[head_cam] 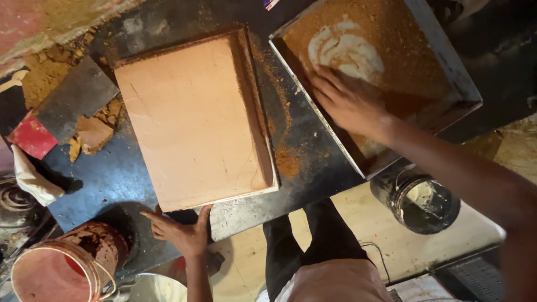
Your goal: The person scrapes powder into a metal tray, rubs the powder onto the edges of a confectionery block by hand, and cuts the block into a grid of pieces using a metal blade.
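Smooth tan slab (193, 120); left hand (182, 232) splayed beside it, right hand (347, 103) flat in dusty tray (464, 78)

Left hand (182, 232) lying flat at near edge of worktop, palm down, fingers spread, thumb angling right, forearm rising straight from below; right hand (348, 103) reaching toward far right corner, palm down, fingers together and extended, pointing upper left, bare forearm stretching in from right edge
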